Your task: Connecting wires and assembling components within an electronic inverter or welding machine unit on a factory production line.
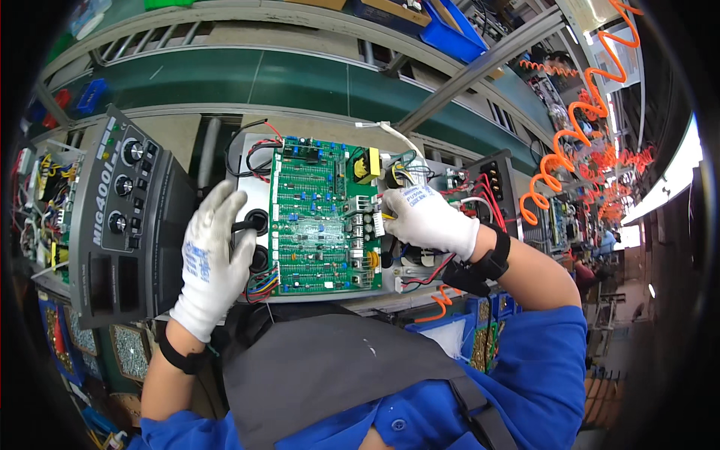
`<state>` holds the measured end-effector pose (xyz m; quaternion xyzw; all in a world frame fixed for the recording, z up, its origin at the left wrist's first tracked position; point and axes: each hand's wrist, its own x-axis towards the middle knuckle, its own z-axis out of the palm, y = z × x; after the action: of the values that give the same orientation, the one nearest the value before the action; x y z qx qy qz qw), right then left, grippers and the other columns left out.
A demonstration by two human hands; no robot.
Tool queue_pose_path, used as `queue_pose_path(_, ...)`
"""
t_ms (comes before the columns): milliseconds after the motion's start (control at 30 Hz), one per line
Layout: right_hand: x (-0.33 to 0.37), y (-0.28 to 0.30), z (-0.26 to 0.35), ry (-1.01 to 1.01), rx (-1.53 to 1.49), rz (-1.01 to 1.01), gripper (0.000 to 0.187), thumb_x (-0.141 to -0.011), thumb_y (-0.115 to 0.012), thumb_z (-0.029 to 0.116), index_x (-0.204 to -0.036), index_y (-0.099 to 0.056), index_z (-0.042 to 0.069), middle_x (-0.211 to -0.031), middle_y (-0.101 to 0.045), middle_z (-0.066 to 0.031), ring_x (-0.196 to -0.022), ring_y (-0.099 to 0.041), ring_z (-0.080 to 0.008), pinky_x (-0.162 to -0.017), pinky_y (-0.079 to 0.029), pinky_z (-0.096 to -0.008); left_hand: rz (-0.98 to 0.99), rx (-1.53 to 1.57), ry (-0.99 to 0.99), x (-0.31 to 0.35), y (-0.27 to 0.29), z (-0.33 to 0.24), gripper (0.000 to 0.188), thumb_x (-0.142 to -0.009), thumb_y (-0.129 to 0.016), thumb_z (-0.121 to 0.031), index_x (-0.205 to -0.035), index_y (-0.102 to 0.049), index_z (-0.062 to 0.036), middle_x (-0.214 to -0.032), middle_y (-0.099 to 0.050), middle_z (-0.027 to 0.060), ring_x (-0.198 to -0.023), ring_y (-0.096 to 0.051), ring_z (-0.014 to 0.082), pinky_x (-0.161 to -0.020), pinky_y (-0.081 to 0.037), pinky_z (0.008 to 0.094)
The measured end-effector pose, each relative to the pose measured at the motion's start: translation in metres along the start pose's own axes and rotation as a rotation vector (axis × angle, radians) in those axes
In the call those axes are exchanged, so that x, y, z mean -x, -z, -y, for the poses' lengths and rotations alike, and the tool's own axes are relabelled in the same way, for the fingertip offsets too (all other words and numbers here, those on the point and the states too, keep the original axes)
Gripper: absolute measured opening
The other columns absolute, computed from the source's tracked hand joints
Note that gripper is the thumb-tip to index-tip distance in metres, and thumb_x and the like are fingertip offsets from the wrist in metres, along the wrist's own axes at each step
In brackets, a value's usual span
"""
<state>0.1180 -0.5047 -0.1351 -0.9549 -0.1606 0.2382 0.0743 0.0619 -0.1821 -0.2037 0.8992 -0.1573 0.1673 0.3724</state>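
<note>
A green circuit board (311, 232) lies face up in front of me on an open metal chassis, packed with small components. At its right edge my right hand (424, 217), in a white glove, has its fingers closed on a white wire connector (379, 223) with coloured wires beside it. My left hand (214, 259), gloved too, is by the board's left side with thumb and fingers apart. A short black cable or tube (244, 226) shows between that thumb and the fingers; I cannot tell whether they touch it. A yellow-wrapped transformer (366, 166) stands at the board's upper right.
A dark control panel with knobs (124, 217) stands to the left. Red wires (487, 196) run to a black end panel at right. Beyond lies a green conveyor belt (300, 79). Orange coiled hoses (555, 165) hang at right; screw trays (131, 351) sit lower left.
</note>
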Motion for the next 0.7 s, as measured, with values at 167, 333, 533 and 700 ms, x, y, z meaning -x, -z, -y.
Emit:
queue_pose_path(167, -0.002, 0.007, 0.010, -0.105, 0.096, 0.041, 0.025, -0.082, -0.059, 0.017, -0.100, -0.067, 0.002, -0.084, -0.070, -0.0211, -0.087, -0.069, -0.0393, -0.079, -0.053, -0.0486, 0.064, 0.048, 0.061, 0.021, -0.009, 0.013, 0.053, -0.080, -0.070, -0.008, -0.131, -0.057, -0.0033, -0.139, -0.055, 0.0209, -0.125, -0.053, 0.0376, -0.107, -0.041, 0.0463)
queue_pose_path(333, -0.001, 0.014, 0.022, -0.133, 0.141, 0.036, 0.024, -0.083, -0.059, 0.018, -0.098, -0.065, 0.002, -0.085, -0.069, -0.0207, -0.087, -0.069, -0.0392, -0.079, -0.053, -0.0487, 0.126, 0.075, 0.053, 0.018, -0.008, 0.021, 0.055, -0.078, -0.072, -0.009, -0.130, -0.058, -0.0040, -0.138, -0.056, 0.0200, -0.125, -0.053, 0.0365, -0.107, -0.040, 0.0455)
queue_pose_path(533, -0.004, 0.010, 0.023, -0.219, 0.153, 0.131, 0.024, -0.085, -0.058, 0.019, -0.101, -0.064, 0.001, -0.087, -0.070, -0.0200, -0.088, -0.069, -0.0394, -0.079, -0.053, -0.0486, 0.150, 0.133, 0.063, 0.020, -0.016, 0.029, 0.052, -0.078, -0.072, -0.008, -0.128, -0.060, -0.0042, -0.137, -0.057, 0.0185, -0.124, -0.054, 0.0352, -0.107, -0.040, 0.0456)
queue_pose_path(700, -0.009, 0.010, 0.030, -0.212, 0.227, 0.093, 0.022, -0.088, -0.061, 0.022, -0.100, -0.065, 0.004, -0.078, -0.069, -0.0144, -0.073, -0.070, -0.0325, -0.066, -0.055, -0.0428, 0.122, 0.147, 0.035, 0.023, -0.021, 0.034, 0.048, -0.078, -0.071, -0.007, -0.124, -0.062, -0.0045, -0.134, -0.058, 0.0166, -0.123, -0.054, 0.0338, -0.106, -0.039, 0.0453)
